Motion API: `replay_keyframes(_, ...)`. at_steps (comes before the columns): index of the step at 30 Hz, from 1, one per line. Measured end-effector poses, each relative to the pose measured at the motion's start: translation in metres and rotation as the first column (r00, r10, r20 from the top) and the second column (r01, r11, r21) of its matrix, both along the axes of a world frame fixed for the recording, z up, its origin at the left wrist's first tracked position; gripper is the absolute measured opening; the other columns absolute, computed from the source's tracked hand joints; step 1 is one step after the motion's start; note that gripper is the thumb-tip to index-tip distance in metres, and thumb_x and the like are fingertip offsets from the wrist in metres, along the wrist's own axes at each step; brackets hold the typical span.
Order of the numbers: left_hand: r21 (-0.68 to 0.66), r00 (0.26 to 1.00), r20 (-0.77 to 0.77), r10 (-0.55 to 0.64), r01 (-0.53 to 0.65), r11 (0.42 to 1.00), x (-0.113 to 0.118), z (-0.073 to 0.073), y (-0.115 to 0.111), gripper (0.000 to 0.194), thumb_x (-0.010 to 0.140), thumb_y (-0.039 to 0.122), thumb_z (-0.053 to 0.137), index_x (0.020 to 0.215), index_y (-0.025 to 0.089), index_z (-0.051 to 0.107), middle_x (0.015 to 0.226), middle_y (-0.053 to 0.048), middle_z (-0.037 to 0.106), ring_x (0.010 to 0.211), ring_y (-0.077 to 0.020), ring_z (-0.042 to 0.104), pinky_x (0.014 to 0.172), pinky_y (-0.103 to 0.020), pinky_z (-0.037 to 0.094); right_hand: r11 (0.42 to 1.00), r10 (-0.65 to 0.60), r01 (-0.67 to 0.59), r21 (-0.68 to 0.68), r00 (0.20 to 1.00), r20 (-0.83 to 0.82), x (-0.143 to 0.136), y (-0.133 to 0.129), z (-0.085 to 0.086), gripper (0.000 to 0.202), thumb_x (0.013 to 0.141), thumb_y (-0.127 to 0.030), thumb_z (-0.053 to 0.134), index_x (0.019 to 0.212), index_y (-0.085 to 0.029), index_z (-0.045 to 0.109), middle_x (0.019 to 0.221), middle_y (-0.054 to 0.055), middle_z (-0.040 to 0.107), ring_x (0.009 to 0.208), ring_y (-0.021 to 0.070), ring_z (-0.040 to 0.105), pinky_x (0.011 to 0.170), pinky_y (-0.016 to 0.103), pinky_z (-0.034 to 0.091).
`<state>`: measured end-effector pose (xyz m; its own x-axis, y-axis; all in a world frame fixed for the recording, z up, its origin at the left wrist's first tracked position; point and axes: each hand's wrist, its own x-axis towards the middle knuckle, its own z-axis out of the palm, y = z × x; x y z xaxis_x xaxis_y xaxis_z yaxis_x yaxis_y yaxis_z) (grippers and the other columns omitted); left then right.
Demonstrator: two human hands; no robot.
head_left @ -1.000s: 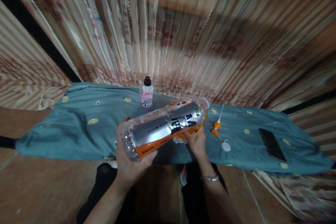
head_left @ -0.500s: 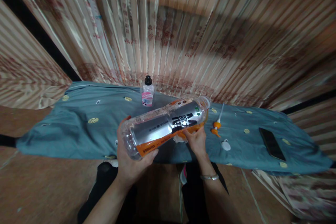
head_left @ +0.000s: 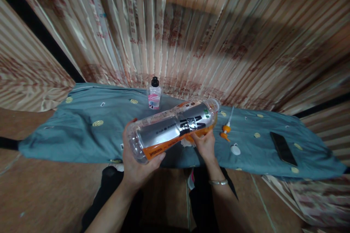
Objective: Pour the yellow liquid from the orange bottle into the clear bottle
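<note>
A large clear plastic bottle (head_left: 164, 131) with a silver and orange label lies tilted across the middle of the view, its neck end to the right and slightly higher in the picture. My left hand (head_left: 140, 167) is wrapped round its base. Under the neck end, my right hand (head_left: 205, 146) is closed round an orange container (head_left: 189, 138), mostly hidden behind the bottle. Whether the bottle's mouth meets the container cannot be made out. An orange pump head (head_left: 225, 130) with a pale tube lies to the right, near a round white cap (head_left: 235, 149).
A small clear bottle (head_left: 154, 98) with a black cap and pink label stands behind the big bottle. A black phone (head_left: 283, 148) lies at the right on the blue-green cloth (head_left: 68, 131). Striped curtains (head_left: 186, 36) hang behind, and dark bars (head_left: 41, 25) run at the sides.
The view has shifted very slightly. Both hands keep their grips, and the bottle stays at nearly the same tilt.
</note>
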<state>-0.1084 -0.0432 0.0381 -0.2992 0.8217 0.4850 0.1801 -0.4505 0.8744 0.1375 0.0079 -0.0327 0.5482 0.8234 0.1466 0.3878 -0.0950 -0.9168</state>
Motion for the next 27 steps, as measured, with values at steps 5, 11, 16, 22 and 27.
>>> replay_keyframes(5,0.053,0.999,-0.031,0.018,-0.017,0.998,0.002,0.004,0.001,0.090,0.070,0.058,0.089,0.144,0.021,0.053,0.121,-0.013,0.074,0.106,-0.0322,0.077,0.089,-0.044,0.067,1.000,0.020,-0.020,0.002,0.999,-0.036,-0.002,-0.001,0.004,0.073,0.055,-0.059,0.087,0.111,-0.019,0.063,0.104,0.015,0.080,0.097,0.0377,0.076,0.091,0.053,0.060)
replay_keyframes(11,0.050,0.998,-0.053,0.039,-0.036,0.998,0.003,0.012,0.000,0.088,0.070,0.063,0.088,0.139,0.019,0.056,0.116,-0.012,0.075,0.102,-0.0311,0.078,0.085,-0.042,0.068,1.000,0.026,-0.026,-0.002,0.998,-0.064,-0.004,-0.002,0.011,0.076,0.054,-0.060,0.086,0.112,-0.017,0.062,0.103,0.015,0.080,0.095,0.0375,0.076,0.090,0.052,0.060)
replay_keyframes(16,0.045,0.999,-0.028,0.024,-0.022,0.999,0.003,0.008,0.000,0.089,0.069,0.062,0.088,0.140,0.019,0.054,0.119,-0.013,0.074,0.105,-0.0315,0.077,0.088,-0.045,0.067,1.000,0.006,-0.006,-0.018,0.999,-0.033,-0.004,-0.001,0.010,0.076,0.053,-0.060,0.087,0.112,-0.018,0.063,0.100,0.015,0.079,0.095,0.0382,0.075,0.087,0.051,0.059)
replay_keyframes(22,0.017,1.000,-0.023,0.006,-0.006,1.000,0.002,0.005,0.000,0.093,0.069,0.061,0.088,0.143,0.021,0.051,0.122,-0.013,0.073,0.108,-0.0336,0.076,0.093,-0.048,0.066,1.000,0.020,-0.020,-0.008,0.999,-0.026,-0.002,-0.001,0.005,0.077,0.056,-0.061,0.086,0.115,-0.018,0.062,0.102,0.013,0.080,0.094,0.0367,0.075,0.087,0.049,0.059)
replay_keyframes(27,0.055,1.000,-0.023,0.008,-0.006,0.998,0.002,0.010,0.000,0.087,0.070,0.060,0.089,0.140,0.021,0.054,0.118,-0.012,0.074,0.104,-0.0326,0.077,0.087,-0.045,0.068,1.000,0.014,-0.014,-0.003,1.000,-0.025,-0.002,-0.001,0.004,0.077,0.056,-0.060,0.087,0.116,-0.018,0.063,0.102,0.014,0.080,0.095,0.0372,0.076,0.087,0.050,0.059)
